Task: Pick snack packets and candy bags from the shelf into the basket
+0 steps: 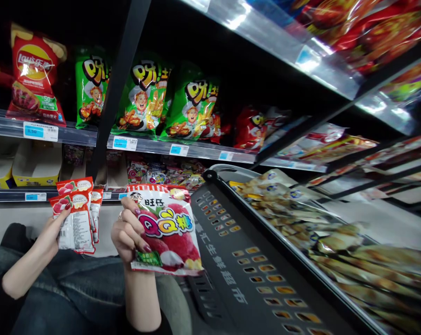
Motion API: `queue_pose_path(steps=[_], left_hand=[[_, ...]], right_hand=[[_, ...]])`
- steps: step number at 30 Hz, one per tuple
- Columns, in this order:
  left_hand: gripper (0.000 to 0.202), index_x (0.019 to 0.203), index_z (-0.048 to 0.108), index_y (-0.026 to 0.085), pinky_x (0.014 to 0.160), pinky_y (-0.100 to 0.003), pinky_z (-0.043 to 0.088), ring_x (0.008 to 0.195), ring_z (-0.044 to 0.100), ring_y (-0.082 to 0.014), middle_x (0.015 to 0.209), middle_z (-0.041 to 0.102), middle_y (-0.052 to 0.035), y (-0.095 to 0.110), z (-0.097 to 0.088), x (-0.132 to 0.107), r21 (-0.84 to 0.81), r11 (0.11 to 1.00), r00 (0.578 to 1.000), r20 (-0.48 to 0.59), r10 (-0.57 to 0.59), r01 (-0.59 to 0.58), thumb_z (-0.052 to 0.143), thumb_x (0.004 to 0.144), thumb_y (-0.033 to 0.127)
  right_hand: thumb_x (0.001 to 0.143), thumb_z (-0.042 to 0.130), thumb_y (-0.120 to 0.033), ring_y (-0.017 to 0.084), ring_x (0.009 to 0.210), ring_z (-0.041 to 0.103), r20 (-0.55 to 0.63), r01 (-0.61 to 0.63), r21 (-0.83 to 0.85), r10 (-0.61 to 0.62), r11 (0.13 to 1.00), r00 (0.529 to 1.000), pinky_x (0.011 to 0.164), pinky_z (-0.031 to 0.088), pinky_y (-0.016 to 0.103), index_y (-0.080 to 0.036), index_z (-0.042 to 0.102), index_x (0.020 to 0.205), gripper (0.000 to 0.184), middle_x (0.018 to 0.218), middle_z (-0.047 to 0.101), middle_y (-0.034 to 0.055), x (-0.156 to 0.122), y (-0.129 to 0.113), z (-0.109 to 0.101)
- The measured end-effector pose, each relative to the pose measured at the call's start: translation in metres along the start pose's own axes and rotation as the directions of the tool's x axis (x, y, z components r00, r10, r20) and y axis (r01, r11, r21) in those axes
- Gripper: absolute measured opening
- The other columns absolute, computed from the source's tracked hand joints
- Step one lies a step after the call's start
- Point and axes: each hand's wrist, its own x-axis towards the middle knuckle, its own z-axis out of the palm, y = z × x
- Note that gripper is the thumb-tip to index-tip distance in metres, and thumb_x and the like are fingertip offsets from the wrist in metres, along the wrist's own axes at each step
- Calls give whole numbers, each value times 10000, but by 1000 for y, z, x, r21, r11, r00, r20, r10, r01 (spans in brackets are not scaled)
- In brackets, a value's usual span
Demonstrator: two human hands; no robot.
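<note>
My left hand [55, 228], at the lower left, is closed on several small red-and-white candy packets [76, 228], their printed backs turned towards me. In front of the basket's left side, my right hand [128, 230] pinches the left edge of one QQ gummy candy packet [168, 246]. Its front faces me and shows a cartoon face and red fruit. Behind this packet, on the lower shelf, lie more small candy packets [157, 178] in a loose pile. Just right of my right hand stands a dark grey shopping basket [227, 260] filled with brownish clear packs [336, 242].
Above the candy, a shelf [143, 142] carries a red chip bag [34, 79] and several green snack bags [192, 109]. Yellow-edged cartons [37, 163] sit at the lower left. A black upright [117, 70] crosses the shelf front. An upper shelf edge [283, 46] juts overhead.
</note>
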Motion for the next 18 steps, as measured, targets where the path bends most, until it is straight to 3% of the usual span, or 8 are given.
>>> queue_pose_path(steps=[4, 7, 10, 12, 14, 16, 18], left_hand=[[97, 811, 655, 128, 536, -264, 561, 576, 684, -191, 660, 729, -65, 0, 1, -1, 4, 1000, 1000, 2, -20, 20, 595, 751, 177], [111, 824, 654, 125, 544, -262, 561, 588, 685, -189, 672, 730, -67, 0, 2, -1, 17, 1000, 1000, -3, -22, 22, 600, 751, 189], [110, 825, 652, 122, 550, -257, 559, 588, 683, -183, 675, 730, -65, 1, 3, -2, 15, 1000, 1000, -12, -6, 6, 592, 755, 182], [101, 808, 651, 124, 532, -266, 556, 559, 676, -183, 656, 727, -57, 2, 3, -3, 18, 1000, 1000, -26, -15, 16, 588, 755, 183], [105, 790, 650, 120, 511, -276, 548, 534, 669, -190, 631, 721, -58, 3, 4, -4, 34, 999, 999, -29, -28, 29, 589, 750, 196], [138, 798, 650, 111, 519, -280, 541, 543, 667, -199, 622, 717, -64, 3, 5, -6, 58, 998, 1000, -31, -3, 5, 615, 729, 226], [201, 821, 650, 105, 554, -279, 537, 577, 670, -204, 638, 719, -66, 2, 6, -7, 77, 996, 997, -55, 56, -52, 659, 686, 254]], right_hand=[[902, 312, -169, -15, 229, 52, -52, 4, 26, -3, 1000, 999, 283, 140, 76, -188, 397, 708, 213, 436, 274, -141, 4, -4, 1], [877, 375, -171, -15, 236, 35, -35, -19, -5, 18, 1000, 999, 284, 135, 82, -185, 392, 698, 180, 431, 251, -146, 7, -3, -1], [821, 460, -314, 7, 247, 55, -72, -19, -336, -5, 942, 997, 287, 151, 134, -195, 388, 676, 201, 420, 226, -142, 9, -7, 0], [795, 451, -432, 39, 268, 146, -142, -10, -659, -111, 752, 984, 309, 189, 174, -204, 398, 651, 275, 414, 252, -120, 8, -14, 6], [796, 448, -439, 68, 341, 274, -171, -11, -871, -282, 491, 944, 362, 244, 193, -202, 415, 641, 285, 454, 337, -83, 4, -20, 16], [817, 443, -364, 81, 419, 341, -127, -68, -988, -465, 142, 876, 419, 268, 200, -195, 421, 632, 252, 508, 398, -55, -3, -20, 28], [844, 401, -307, 90, 418, 350, 13, -221, -921, -593, -321, 805, 428, 244, 213, -191, 430, 626, 248, 492, 403, -44, -10, -7, 39]])
